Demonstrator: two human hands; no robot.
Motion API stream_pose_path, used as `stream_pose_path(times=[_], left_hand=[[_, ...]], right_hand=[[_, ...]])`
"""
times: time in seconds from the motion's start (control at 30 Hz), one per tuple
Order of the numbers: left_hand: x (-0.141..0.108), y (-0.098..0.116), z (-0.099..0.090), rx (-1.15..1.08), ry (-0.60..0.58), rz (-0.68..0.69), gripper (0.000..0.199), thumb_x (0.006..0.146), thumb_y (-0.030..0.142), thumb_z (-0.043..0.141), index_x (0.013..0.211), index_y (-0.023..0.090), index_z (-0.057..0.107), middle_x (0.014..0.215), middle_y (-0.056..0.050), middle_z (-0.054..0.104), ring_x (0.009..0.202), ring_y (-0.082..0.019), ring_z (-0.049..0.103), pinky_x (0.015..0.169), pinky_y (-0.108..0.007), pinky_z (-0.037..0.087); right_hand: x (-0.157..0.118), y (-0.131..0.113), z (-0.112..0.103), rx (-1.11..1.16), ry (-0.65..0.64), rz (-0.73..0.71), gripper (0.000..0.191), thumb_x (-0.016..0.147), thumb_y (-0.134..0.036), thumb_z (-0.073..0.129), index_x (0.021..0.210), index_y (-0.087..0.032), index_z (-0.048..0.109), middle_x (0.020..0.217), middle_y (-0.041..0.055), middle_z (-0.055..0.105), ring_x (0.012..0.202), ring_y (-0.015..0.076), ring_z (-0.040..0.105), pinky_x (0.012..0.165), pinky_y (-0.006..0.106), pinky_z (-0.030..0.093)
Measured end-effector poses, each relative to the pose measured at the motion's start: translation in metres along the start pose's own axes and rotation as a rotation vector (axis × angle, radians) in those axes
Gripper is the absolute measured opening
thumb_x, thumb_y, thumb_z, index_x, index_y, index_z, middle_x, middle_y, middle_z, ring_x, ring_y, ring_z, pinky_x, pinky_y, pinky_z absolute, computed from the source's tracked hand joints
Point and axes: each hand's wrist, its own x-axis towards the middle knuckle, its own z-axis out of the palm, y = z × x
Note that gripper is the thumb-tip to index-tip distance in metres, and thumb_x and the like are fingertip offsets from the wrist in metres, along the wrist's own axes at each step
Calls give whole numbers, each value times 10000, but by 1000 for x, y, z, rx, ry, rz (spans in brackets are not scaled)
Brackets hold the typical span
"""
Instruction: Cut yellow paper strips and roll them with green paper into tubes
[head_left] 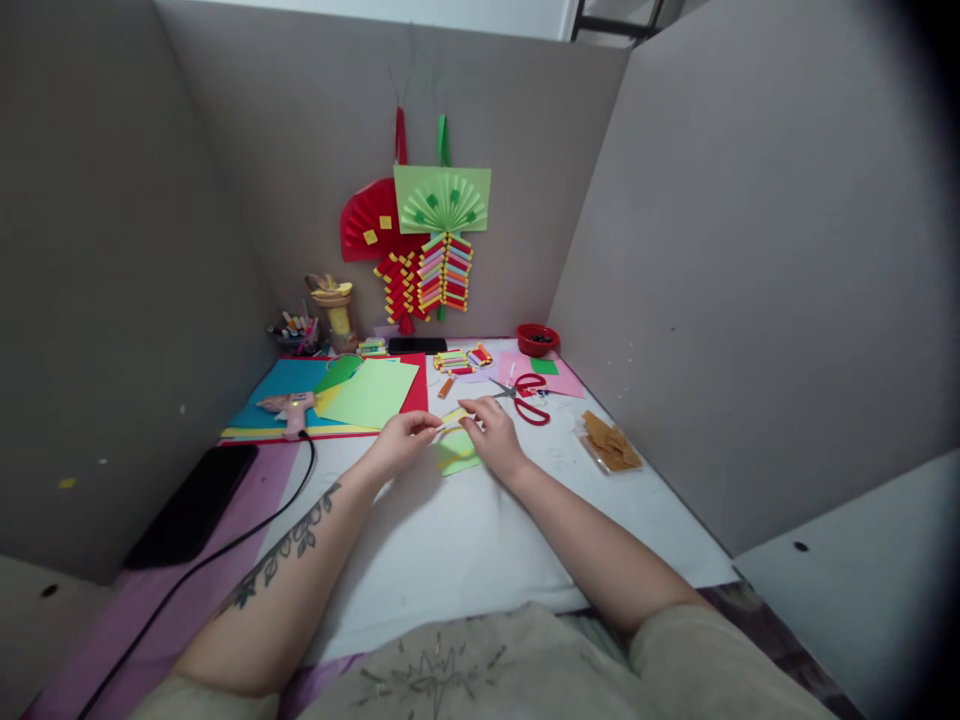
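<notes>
Near the middle of the white table top, my left hand [405, 442] pinches one end of a small pale yellow paper strip [452, 417]. The fingers of my right hand [495, 436] are closed on its other end. Just under the strip lies a light green piece of paper [459, 465] with yellow along it, partly covered by my right hand. Red-handled scissors [531, 398] rest slightly open beyond my right hand. A small orange-brown stick [446, 387] lies ahead of the strip, near several rolled paper tubes [452, 360] in bright colours.
At left, a pink glue gun [291, 408] sits on coloured paper sheets [371, 392], its black cord trailing forward past a dark tablet-like slab [193, 505]. A red bowl [537, 340] and a packet of brown pieces [609, 442] stand right. Paper fan hangings [446, 200] hang behind.
</notes>
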Motion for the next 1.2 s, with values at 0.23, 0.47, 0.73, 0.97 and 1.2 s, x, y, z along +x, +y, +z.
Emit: stream_pose_path(times=[0.23, 0.47, 0.73, 0.97, 1.2], left_hand=[[-4, 7, 0, -179, -110, -32, 267, 665, 359, 630, 802, 131, 609, 652, 17, 562, 585, -94, 474, 556, -204, 349], [-7, 12, 0, -101, -79, -2, 292, 710, 420, 598, 777, 138, 570, 645, 25, 513, 561, -85, 425, 510, -197, 316], [-6, 14, 0, -22, -91, 30, 259, 727, 399, 562, 766, 144, 586, 605, 31, 506, 546, -91, 429, 507, -200, 340], [-7, 15, 0, -27, -63, -24, 261, 709, 406, 571, 728, 145, 567, 562, 48, 461, 506, -76, 373, 474, -187, 290], [-4, 6, 3, -19, -29, -45, 304, 703, 443, 591, 750, 142, 594, 576, 40, 481, 513, -79, 384, 466, -187, 269]], right_hand=[[2, 2, -7, 26, 131, 23, 240, 833, -173, 502, 1016, -192, 657, 900, 72, 630, 777, 174, 587, 695, 304, 494], [0, 1, -7, -5, 150, -125, 240, 863, -213, 519, 1057, -217, 658, 879, 67, 592, 801, 173, 580, 745, 319, 493], [1, -3, -8, -60, 213, -247, 175, 850, -178, 534, 889, -225, 698, 812, 52, 533, 777, 173, 541, 715, 315, 479], [2, -2, -8, -109, 206, -268, 155, 839, -151, 529, 807, -210, 668, 784, 49, 534, 783, 177, 537, 734, 318, 471], [1, 2, -6, -103, 187, -248, 132, 825, -130, 519, 777, -202, 618, 806, 54, 543, 836, 189, 538, 770, 339, 468]])
